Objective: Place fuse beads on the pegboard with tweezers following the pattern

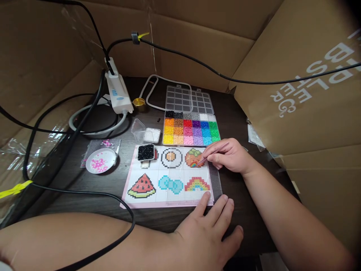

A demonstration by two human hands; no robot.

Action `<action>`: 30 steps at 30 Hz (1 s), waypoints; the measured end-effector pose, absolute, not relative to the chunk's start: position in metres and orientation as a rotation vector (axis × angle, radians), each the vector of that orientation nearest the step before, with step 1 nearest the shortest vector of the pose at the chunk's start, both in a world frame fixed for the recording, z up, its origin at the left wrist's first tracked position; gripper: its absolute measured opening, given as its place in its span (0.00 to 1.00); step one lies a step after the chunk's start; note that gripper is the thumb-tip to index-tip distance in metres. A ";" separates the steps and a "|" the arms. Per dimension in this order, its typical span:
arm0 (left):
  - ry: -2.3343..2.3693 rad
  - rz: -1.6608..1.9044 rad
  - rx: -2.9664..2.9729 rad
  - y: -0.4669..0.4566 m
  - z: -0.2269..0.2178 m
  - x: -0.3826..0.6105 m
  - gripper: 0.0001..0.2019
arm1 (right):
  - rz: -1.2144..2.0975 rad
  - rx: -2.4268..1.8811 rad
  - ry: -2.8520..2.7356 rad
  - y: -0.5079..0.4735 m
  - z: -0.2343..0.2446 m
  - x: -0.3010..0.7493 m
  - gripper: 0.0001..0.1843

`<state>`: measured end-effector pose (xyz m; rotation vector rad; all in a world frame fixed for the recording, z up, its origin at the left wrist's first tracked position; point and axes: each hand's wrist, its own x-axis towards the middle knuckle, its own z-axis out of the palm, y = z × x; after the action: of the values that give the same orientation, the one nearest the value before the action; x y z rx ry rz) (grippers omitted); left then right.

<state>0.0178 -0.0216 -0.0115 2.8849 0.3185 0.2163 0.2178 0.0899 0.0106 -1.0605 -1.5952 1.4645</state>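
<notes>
My right hand (pixel 229 156) pinches thin pink tweezers (pixel 213 153), their tip down at the clear pegboard (pixel 188 180) over a small rainbow of beads (pixel 193 163). My left hand (pixel 207 230) lies flat on the dark table, fingers stretched out, their tips on the pegboard's near right corner. The pegboard lies on a pattern sheet (pixel 143 184) showing a watermelon, a rainbow and other pixel pictures. A sorted bead box (pixel 191 128) with many colours stands open just behind the sheet. A small tray of black beads (pixel 146 152) sits on the sheet's upper left.
A white dish of pink beads (pixel 100 160) rests on another pegboard at left. A small tub of white beads (pixel 151 134), a power strip (pixel 118 92) and black cables (pixel 84 194) lie around. Cardboard walls (pixel 310 94) enclose the table.
</notes>
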 end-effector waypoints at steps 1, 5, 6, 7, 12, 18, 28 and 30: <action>0.318 0.211 2.886 -0.021 -0.011 0.018 0.26 | 1.468 -1.055 -1.589 0.090 0.010 0.218 0.09; 0.317 0.205 2.892 -0.021 -0.009 0.017 0.26 | 1.464 -1.034 -1.590 0.090 0.010 0.219 0.08; 0.313 0.205 2.895 -0.021 -0.009 0.017 0.27 | 1.461 -1.040 -1.590 0.090 0.011 0.219 0.08; 0.312 0.205 2.897 -0.021 -0.010 0.017 0.27 | 1.458 -1.048 -1.590 0.090 0.012 0.218 0.08; 0.323 0.193 2.889 -0.021 -0.010 0.017 0.27 | 1.450 -1.101 -1.597 0.089 0.016 0.216 0.08; 0.314 0.201 2.886 -0.020 -0.009 0.017 0.27 | 1.457 -1.102 -1.614 0.088 0.015 0.217 0.08; 0.314 0.206 2.878 -0.021 -0.009 0.017 0.26 | 1.465 -1.051 -1.551 0.089 0.010 0.221 0.07; 0.318 0.203 2.885 -0.021 -0.009 0.017 0.26 | 1.460 -0.999 -1.496 0.089 0.009 0.222 0.06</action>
<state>0.0173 -0.0209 -0.0087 2.8848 0.3177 0.2033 0.2217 0.0892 0.0091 -0.9992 -1.4960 1.4603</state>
